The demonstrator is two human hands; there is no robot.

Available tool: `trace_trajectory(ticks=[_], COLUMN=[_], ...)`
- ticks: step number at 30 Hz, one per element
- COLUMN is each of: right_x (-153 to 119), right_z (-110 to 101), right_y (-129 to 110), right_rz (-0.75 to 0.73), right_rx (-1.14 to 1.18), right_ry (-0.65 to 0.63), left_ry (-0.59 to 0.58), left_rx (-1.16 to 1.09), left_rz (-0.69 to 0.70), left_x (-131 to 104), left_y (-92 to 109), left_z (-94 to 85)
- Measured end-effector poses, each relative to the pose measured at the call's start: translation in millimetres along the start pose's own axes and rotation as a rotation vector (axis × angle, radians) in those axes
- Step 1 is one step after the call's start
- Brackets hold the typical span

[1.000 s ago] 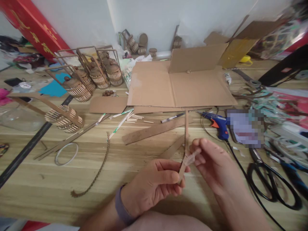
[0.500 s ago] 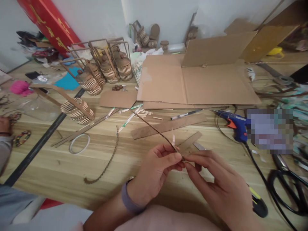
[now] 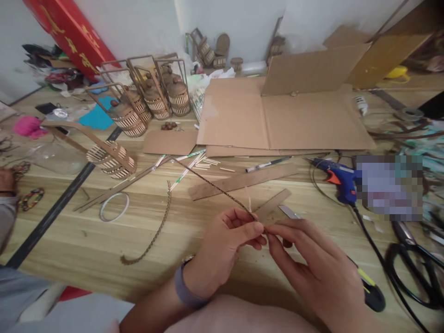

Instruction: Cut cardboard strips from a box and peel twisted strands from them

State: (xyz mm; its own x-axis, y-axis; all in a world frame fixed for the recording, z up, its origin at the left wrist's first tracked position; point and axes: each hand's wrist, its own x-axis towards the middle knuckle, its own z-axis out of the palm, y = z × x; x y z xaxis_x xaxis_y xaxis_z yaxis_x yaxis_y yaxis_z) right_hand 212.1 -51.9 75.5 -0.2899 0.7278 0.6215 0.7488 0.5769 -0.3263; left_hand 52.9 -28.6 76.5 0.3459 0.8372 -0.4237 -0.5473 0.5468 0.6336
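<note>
A thin brown braided cord (image 3: 215, 184) runs from my fingers up and left over the wooden table. My left hand (image 3: 231, 249) pinches it near its lower end between thumb and fingers. Close beside, my right hand (image 3: 312, 263) grips the cord's end with thumb and forefinger; the very tip is hidden by the fingers. A second braided strip (image 3: 165, 217) lies curved on the table left of my hands. Just beyond them are a flat cardboard strip (image 3: 243, 181), a shorter strip (image 3: 274, 203) and a metal blade (image 3: 288, 212).
A blue glue gun (image 3: 343, 182), black-handled scissors (image 3: 412, 273) and a yellow-black cutter (image 3: 373, 291) lie right. Flattened cardboard (image 3: 236, 115) spreads behind. Several small lidded baskets (image 3: 157, 102) stand back left, an unlidded basket (image 3: 113, 159) nearer. Another person's hand (image 3: 6, 179) shows far left.
The cord's far end has swung left and now lies lower over the table. Both hands stay close together, shifted very slightly, still pinching the cord.
</note>
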Motion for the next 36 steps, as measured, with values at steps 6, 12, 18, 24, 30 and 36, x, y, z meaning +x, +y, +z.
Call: trace_trajectory(ticks=[6,12,18,24,30,36], right_x=[-1.6,-0.2,4.7,7.3,4.8,-18.6], right_z=[1.7,4.1,-4.8,-6.2,-6.7,-17.1], right_y=[0.3,0.2,0.5,3.4,4.0,32.5], right_rz=[-0.068,-0.064,0.085,0.178,0.179,0.197], right_rx=[-0.080,-0.071,0.143,0.262,0.273,0.072], right_ry=[-0.004,-0.016,-0.106,-0.154,-0.144,-0.188], left_ry=[0.015,0.022,0.003,-0.034,-0.024,0.042], left_rx=[0.005,0.030,0.049,0.073,0.068,0.098], left_rz=[0.003,-0.009,-0.051,-0.085,-0.093,-0.048], left_x=[1.1,1.9,2.4,3.0,3.0,3.5], left_y=[-0.3,-1.2,0.2,-0.4,-0.8,-1.4], left_z=[1.1,-0.3,-2.4,-4.3,-3.8,-4.0])
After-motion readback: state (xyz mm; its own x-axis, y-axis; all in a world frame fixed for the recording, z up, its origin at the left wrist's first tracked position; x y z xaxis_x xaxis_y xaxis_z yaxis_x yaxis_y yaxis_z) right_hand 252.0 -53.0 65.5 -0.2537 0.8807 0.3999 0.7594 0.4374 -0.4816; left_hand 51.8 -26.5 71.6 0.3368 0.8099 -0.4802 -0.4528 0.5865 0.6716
